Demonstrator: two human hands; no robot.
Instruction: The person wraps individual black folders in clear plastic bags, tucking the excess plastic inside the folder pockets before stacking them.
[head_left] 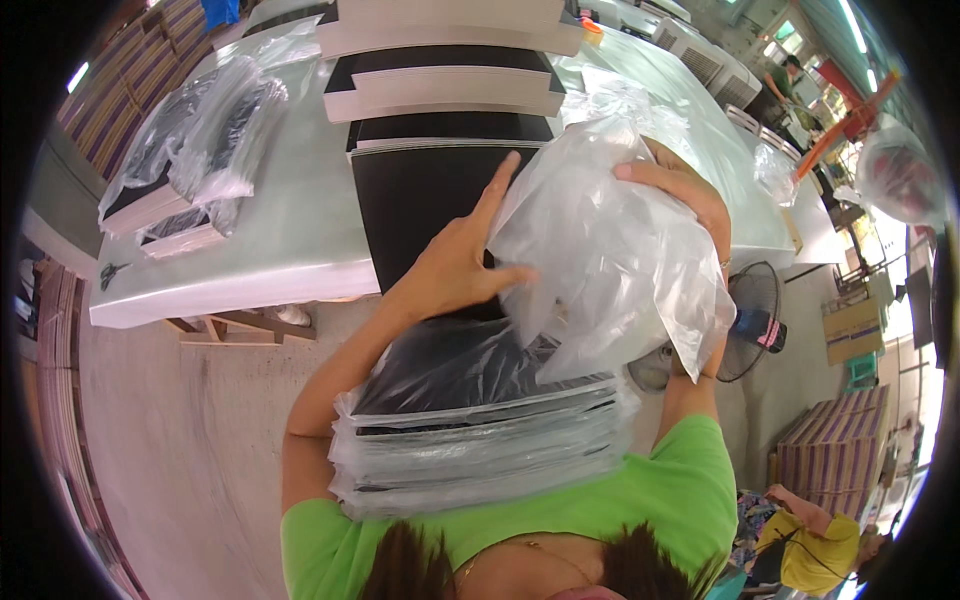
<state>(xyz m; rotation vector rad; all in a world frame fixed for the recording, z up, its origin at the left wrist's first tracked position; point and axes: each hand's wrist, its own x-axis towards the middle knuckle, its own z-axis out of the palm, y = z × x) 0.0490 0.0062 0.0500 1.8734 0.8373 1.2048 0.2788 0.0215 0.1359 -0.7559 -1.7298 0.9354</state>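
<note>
A crumpled clear plastic bag (605, 235) hangs in front of me, over the right part of a stack of black sheets (415, 205). My right hand (690, 195) grips the bag's upper right side, its thumb on top and the other fingers behind the plastic. At the bag's left edge, my left hand (450, 262) is open, with the index finger stretched upward and the thumb pointing right against the plastic. Close to my body lies a pile of black sheet packs (480, 440) wrapped in clear plastic.
Farther along the white-covered table (300, 235) stand more black-topped stacks (450, 85). Plastic-wrapped packs (225, 150) and small scissors (112, 272) lie on the left. A standing fan (755, 320) is beyond my right arm. A person in yellow (820, 550) is at lower right.
</note>
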